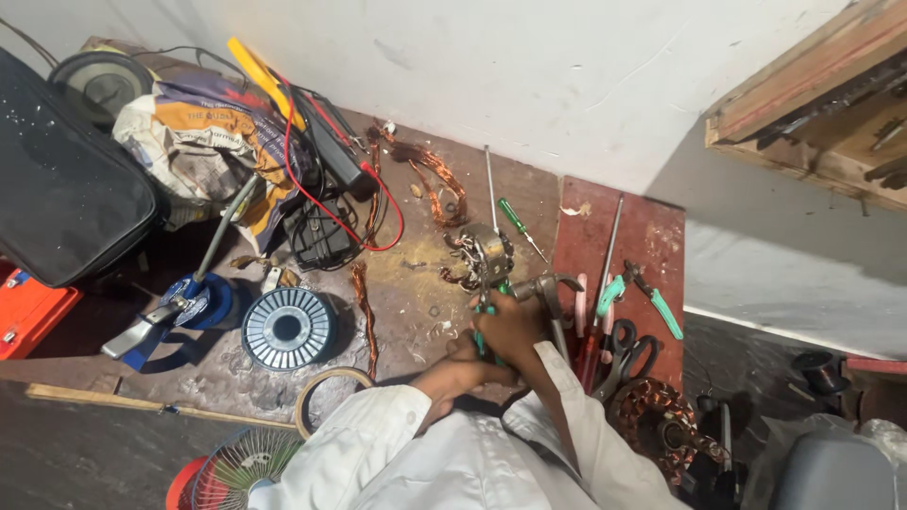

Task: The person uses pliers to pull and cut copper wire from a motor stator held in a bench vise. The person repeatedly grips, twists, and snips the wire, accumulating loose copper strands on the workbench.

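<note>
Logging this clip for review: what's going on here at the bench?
A person in a white shirt grips green-handled pliers with both hands, the right hand above and the left hand below, working on a small motor stator with copper wire ends sticking out. Around it on the worktable lie a green screwdriver, scissors and a wire spool.

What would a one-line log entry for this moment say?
left hand: beside right | right hand: grips green-handled pliers | small motor stator: on bench
</note>
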A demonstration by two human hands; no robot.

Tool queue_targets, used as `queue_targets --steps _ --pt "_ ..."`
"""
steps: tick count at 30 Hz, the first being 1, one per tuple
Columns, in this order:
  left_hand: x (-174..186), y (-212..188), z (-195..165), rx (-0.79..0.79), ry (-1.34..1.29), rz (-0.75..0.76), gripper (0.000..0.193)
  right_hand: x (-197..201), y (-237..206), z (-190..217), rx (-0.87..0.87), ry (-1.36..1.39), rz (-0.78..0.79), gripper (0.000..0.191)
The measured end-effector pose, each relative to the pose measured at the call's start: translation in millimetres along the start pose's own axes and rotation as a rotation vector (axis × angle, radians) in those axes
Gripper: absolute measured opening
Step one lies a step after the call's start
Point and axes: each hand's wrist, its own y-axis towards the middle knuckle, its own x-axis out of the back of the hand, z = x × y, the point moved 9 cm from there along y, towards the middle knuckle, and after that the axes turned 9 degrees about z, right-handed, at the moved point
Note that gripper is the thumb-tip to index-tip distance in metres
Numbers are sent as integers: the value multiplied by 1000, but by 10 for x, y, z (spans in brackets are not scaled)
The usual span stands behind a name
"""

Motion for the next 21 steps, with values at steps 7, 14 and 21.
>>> queue_targets --steps 7,14,21 --pt "72 -25 -16 -120 -50 -85 45 -108 117 -160 -30 313 86 34" --pt "97 -61 -67 -85 14 -96 43 -178 149 -150 -238 248 121 53" --pt "135 34 -154 8 340 -244 46 -40 343 -25 -220 -318 -29 45"
